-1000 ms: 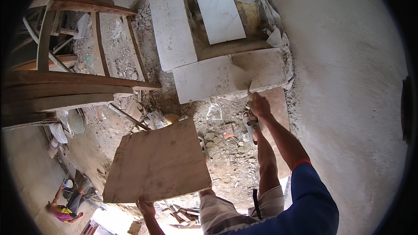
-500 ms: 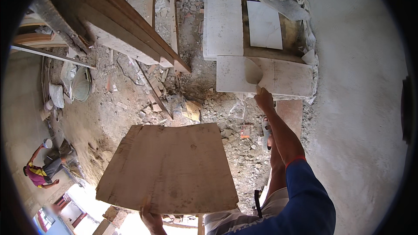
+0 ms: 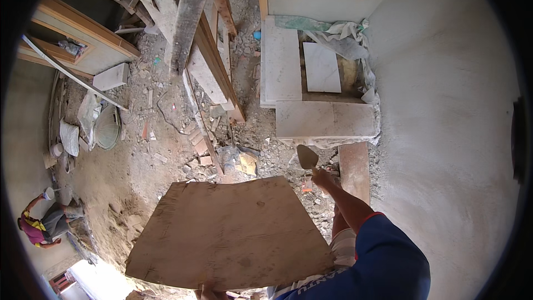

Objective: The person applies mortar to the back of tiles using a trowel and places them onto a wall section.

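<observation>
In my right hand [image 3: 322,179] is a trowel [image 3: 307,157] with a pointed metal blade; the fingers are closed on its handle. The blade hangs just on the near side of a pale slab [image 3: 327,120], apart from it. A wide, stained wooden board [image 3: 230,228] spreads in front of me at the lower middle. At its near edge my left hand [image 3: 211,293] grips it, mostly cut off by the lower rim of the head view. Behind the pale slab, a white marbled tile [image 3: 322,68] lies within the slab-edged block.
Timber posts [image 3: 219,72] stand ahead, left of the slabs. Rubble and broken bricks [image 3: 200,141] cover the ground. A plastered wall [image 3: 438,133] rises on the right. A reddish plank [image 3: 354,173] lies below the slab. At far left a person [image 3: 41,225] holds a white container [image 3: 49,193].
My right hand has drawn the trowel back toward me and left, off the slab's top. The view has tilted up, showing more of the window frames beyond. My left hand keeps hold of the board.
</observation>
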`<control>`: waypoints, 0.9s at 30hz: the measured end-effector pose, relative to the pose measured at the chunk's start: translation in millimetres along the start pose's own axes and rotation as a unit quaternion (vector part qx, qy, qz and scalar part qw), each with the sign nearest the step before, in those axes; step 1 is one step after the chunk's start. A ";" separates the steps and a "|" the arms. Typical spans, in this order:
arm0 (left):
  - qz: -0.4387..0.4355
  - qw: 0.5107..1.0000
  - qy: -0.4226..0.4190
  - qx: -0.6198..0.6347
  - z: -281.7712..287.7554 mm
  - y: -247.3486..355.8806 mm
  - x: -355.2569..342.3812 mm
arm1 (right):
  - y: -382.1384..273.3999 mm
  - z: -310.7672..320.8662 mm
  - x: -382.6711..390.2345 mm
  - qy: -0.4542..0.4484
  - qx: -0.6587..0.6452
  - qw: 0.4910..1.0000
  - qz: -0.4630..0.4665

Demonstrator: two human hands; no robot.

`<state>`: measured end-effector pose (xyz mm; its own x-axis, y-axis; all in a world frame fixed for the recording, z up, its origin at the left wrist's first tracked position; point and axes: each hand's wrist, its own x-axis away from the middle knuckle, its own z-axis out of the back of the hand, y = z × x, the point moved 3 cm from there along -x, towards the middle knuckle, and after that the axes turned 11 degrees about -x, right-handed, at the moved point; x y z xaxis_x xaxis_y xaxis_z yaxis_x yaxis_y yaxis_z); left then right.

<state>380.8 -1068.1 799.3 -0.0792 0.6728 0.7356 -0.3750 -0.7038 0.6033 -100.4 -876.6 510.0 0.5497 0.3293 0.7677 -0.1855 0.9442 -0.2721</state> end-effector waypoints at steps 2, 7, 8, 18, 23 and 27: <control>-0.032 0.996 -0.082 -0.005 -36.3 6.9 13.3 | 104.3 61.3 53.6 0.072 -0.052 0.989 -0.115; 0.134 0.956 -0.167 0.201 -76.6 117.1 88.0 | 79.5 116.6 211.2 0.054 -0.345 0.907 -0.234; -0.042 0.970 -0.238 0.014 -78.1 123.1 98.5 | 106.4 131.8 239.2 0.111 -0.368 0.901 -0.202; -0.492 0.662 -0.454 -0.336 -161.7 214.3 177.4 | 91.5 175.9 472.3 0.144 -0.845 0.515 0.013; -0.255 0.725 -0.616 -0.173 -311.9 248.9 201.4 | 171.9 158.9 471.0 0.244 -0.871 0.423 -0.060; 0.074 0.738 -0.666 -0.083 -469.7 260.9 166.7 | 212.9 163.8 369.9 0.251 -0.896 0.347 -0.113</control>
<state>-164.1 -1032.4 934.7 0.8062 -0.3069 0.5058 -0.5692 -0.6355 0.5218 -70.0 -552.6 831.1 0.5415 -0.2194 0.8116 0.4668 -0.7244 -0.5073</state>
